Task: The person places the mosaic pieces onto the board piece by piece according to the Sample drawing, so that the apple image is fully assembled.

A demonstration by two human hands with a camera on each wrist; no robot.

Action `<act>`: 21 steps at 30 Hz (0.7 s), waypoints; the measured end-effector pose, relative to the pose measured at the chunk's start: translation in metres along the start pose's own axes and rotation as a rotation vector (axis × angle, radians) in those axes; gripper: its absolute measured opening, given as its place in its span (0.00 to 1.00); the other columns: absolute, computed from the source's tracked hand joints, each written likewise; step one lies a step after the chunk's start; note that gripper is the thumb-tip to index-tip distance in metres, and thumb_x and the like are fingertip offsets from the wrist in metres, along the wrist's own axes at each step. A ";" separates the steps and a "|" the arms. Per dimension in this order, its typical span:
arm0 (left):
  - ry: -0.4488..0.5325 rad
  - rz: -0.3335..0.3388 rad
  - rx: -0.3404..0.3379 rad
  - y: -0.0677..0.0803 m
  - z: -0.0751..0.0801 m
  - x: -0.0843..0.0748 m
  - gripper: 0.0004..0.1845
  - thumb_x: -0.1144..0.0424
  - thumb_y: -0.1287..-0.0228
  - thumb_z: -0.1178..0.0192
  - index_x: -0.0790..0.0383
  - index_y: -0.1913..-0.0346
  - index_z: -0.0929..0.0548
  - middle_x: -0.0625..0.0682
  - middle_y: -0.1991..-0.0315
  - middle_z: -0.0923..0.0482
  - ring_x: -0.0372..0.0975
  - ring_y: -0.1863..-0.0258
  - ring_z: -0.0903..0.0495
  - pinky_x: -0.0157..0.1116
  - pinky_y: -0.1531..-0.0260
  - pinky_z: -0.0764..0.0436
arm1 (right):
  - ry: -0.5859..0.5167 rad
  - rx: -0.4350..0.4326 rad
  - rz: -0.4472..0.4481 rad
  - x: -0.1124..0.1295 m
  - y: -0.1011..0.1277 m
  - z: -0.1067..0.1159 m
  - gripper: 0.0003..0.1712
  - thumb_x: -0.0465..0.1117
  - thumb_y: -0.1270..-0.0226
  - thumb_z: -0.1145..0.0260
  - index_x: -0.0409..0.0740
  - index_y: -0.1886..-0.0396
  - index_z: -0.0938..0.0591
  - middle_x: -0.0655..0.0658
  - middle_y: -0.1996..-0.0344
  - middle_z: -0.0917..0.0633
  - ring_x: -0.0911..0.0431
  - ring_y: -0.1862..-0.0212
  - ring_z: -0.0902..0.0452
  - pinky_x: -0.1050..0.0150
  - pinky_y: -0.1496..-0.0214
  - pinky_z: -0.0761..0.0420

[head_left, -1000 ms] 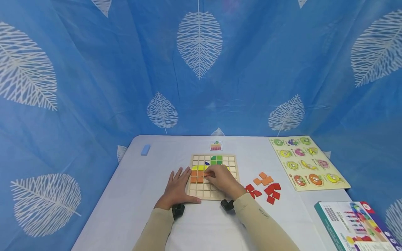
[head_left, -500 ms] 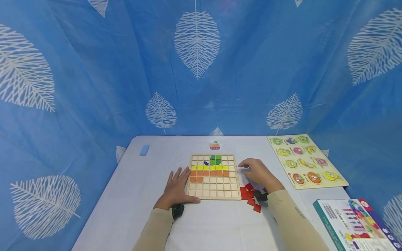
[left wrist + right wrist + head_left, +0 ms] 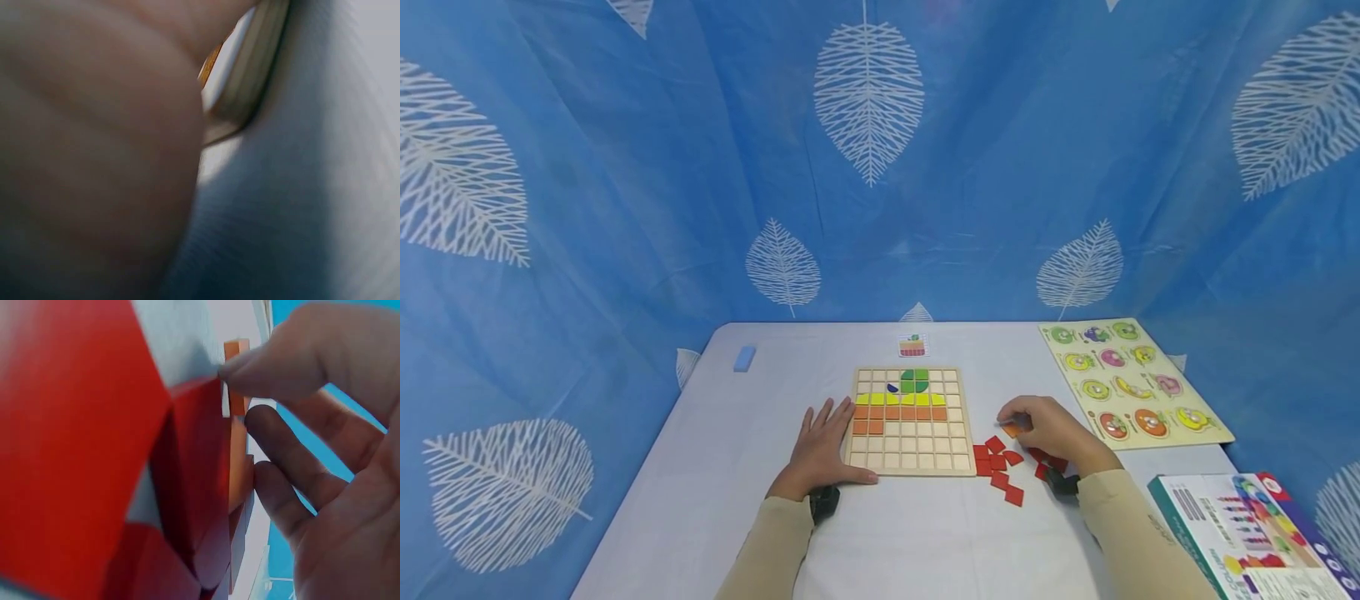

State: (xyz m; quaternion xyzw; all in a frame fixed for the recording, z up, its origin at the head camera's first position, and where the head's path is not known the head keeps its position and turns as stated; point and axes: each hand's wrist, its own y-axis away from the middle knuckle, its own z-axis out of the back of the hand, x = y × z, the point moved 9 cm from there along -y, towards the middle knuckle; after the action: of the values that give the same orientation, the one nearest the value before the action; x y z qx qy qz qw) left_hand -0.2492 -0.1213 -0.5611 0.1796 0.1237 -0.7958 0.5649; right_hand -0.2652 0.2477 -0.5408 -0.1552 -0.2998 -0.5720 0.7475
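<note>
A wooden grid board in the head view carries green, blue, yellow and orange tiles in its upper rows. My left hand rests against the board's left edge with fingers spread; in the left wrist view it hides most of the board. To the right of the board, my right hand is over the loose tiles, fingertips at an orange tile. In the right wrist view the thumb and fingers stand apart, right at the orange tiles, with red tiles close to the camera.
Several red tiles lie along the board's right edge. A small pattern card is behind the board, a blue block at back left. A fruit puzzle board and a box stand on the right.
My right hand has left the board and moved right to the loose tiles. More orange tiles now sit in the board's orange row. The left hand has stayed put.
</note>
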 end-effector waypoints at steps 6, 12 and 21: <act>-0.001 -0.001 -0.002 -0.001 -0.003 0.003 0.75 0.20 0.67 0.25 0.59 0.16 0.39 0.54 0.17 0.44 0.53 0.17 0.55 0.58 0.22 0.63 | 0.001 -0.027 -0.024 -0.004 0.001 0.000 0.17 0.30 0.40 0.20 0.51 0.54 0.08 0.48 0.52 0.13 0.48 0.49 0.20 0.43 0.39 0.18; 0.004 0.000 -0.010 -0.002 -0.004 0.004 0.75 0.19 0.67 0.25 0.58 0.17 0.39 0.54 0.17 0.44 0.54 0.17 0.54 0.59 0.22 0.62 | 0.009 -0.036 -0.010 -0.005 0.000 0.000 0.15 0.33 0.40 0.19 0.49 0.54 0.08 0.49 0.53 0.12 0.49 0.49 0.19 0.43 0.39 0.18; 0.005 0.002 -0.012 -0.001 -0.003 0.003 0.76 0.18 0.68 0.27 0.58 0.16 0.39 0.54 0.17 0.44 0.54 0.17 0.54 0.59 0.22 0.62 | 0.001 -0.098 0.096 0.011 -0.004 0.007 0.15 0.34 0.40 0.18 0.43 0.53 0.09 0.51 0.57 0.12 0.49 0.51 0.16 0.43 0.41 0.17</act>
State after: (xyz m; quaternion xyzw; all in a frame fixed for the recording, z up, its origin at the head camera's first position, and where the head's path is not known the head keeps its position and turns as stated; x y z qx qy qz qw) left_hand -0.2508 -0.1222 -0.5651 0.1786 0.1298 -0.7940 0.5664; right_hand -0.2691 0.2425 -0.5292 -0.2056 -0.2634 -0.5495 0.7658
